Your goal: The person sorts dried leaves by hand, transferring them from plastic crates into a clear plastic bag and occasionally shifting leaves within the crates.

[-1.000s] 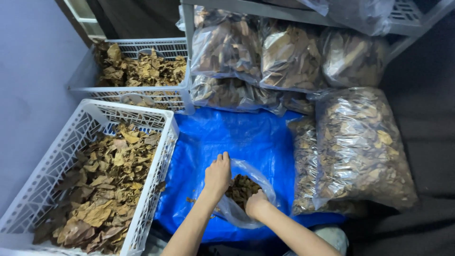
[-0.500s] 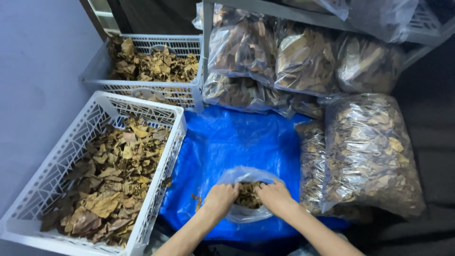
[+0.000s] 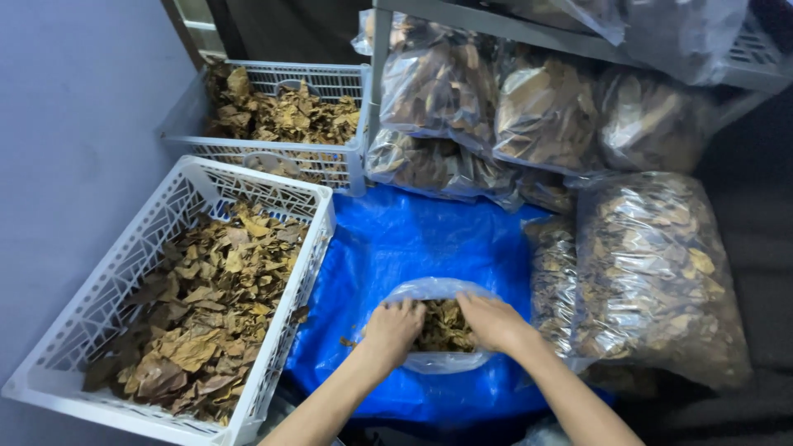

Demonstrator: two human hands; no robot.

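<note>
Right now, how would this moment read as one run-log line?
left hand: on clear bag rim | right hand: on opposite rim | bag: open, dry leaves inside, on blue tarp | white crate: leaves, at left

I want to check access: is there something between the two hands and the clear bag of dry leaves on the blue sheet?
Nothing visible. The left hand and the right hand already rest on the open mouth of the clear bag, over the dry leaves.

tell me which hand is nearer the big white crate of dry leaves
Left. The left hand rests on the near rim of the clear bag, just right of the white crate. The right hand holds the bag's far side, farther from the crate.
</note>
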